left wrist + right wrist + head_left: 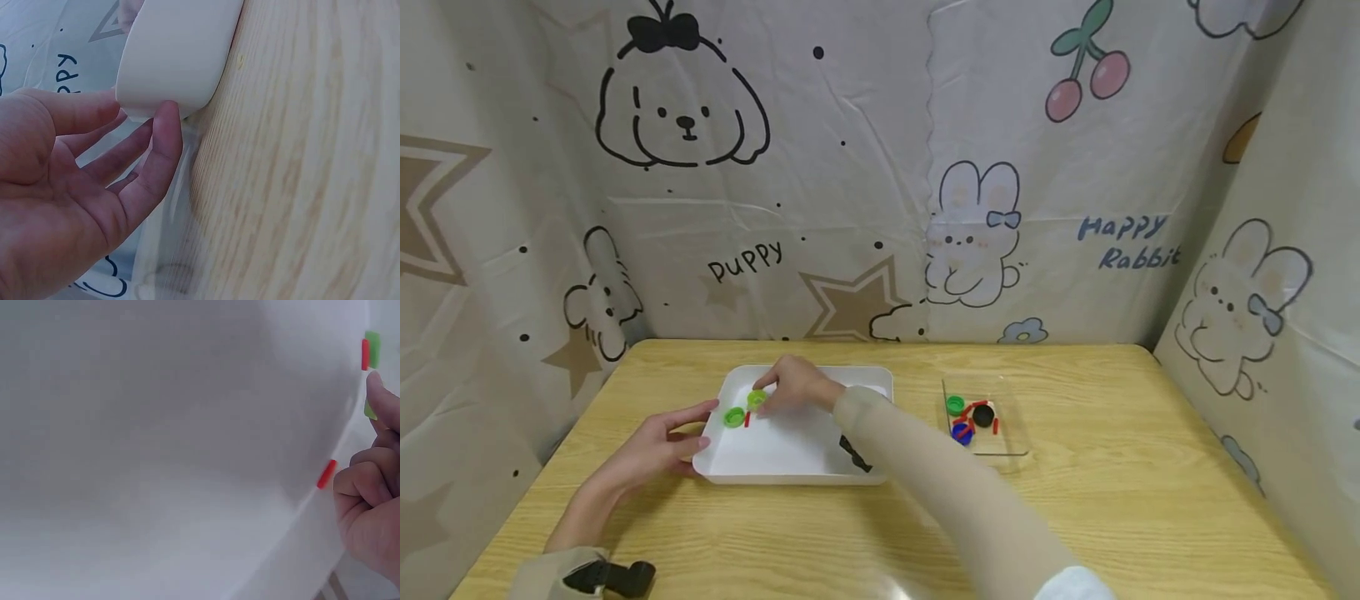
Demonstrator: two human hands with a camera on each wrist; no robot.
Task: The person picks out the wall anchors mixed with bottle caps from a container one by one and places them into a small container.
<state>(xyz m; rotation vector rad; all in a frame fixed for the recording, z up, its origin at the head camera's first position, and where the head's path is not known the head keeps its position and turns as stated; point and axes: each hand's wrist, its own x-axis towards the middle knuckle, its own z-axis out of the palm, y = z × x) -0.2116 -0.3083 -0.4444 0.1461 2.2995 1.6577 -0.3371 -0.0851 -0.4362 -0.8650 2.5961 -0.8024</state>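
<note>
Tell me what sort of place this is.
Probably a screened-off indoor workspace: a wood-grain table, cartoon-printed curtains behind and beside it, and a white tray on top.

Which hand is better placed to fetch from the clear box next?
Likely the right hand, once it releases the lime cap: it is nearer the clear box, while the left hand holds the white tray.

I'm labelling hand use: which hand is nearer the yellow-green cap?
Right: the right hand pinches the yellow-green cap; the left hand, farther left, holds the white tray.
</note>
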